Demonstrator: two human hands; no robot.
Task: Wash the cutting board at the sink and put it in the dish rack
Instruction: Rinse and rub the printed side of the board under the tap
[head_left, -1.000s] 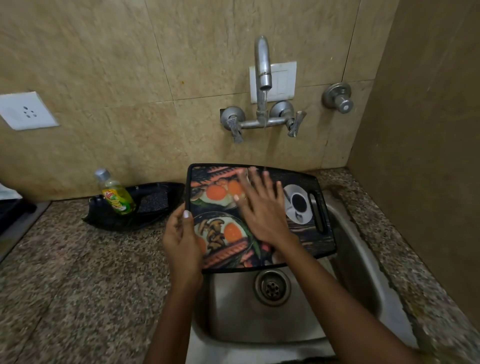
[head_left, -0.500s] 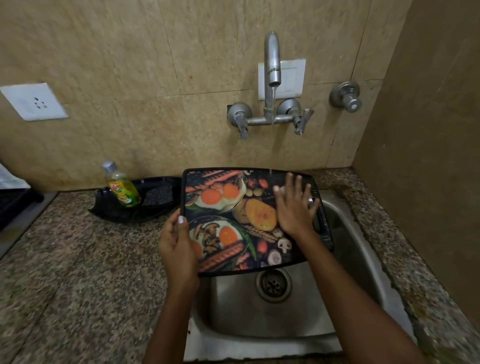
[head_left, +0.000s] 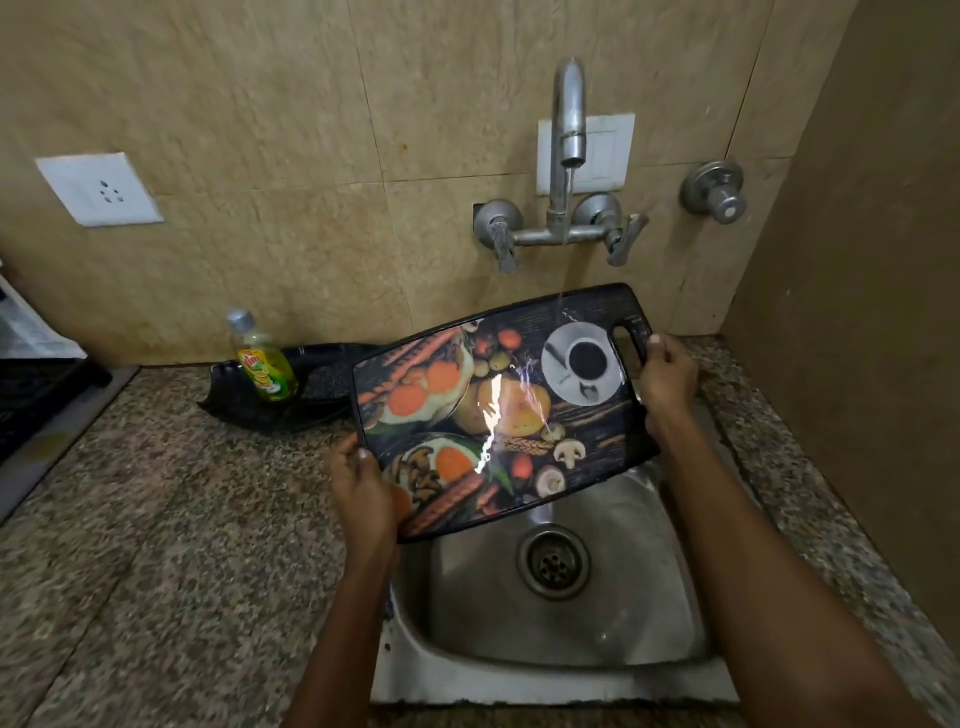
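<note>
Black food-printed plastic cutting board (head_left: 498, 410) tilted over steel sink (head_left: 561, 639), under tap stream. Left hand (head_left: 361, 491) grasps lower-left corner; right hand (head_left: 667, 376) grasps handle end.

Dim, warm indoor light falls from above and leaves the corners dark. A bright streak of glare runs down the wet cutting board (head_left: 498, 410), and the sink (head_left: 566, 639) shines dully. The wide lens bends wall and worktop (head_left: 156, 545) lines outward, and the picture softens toward the edges.
</note>
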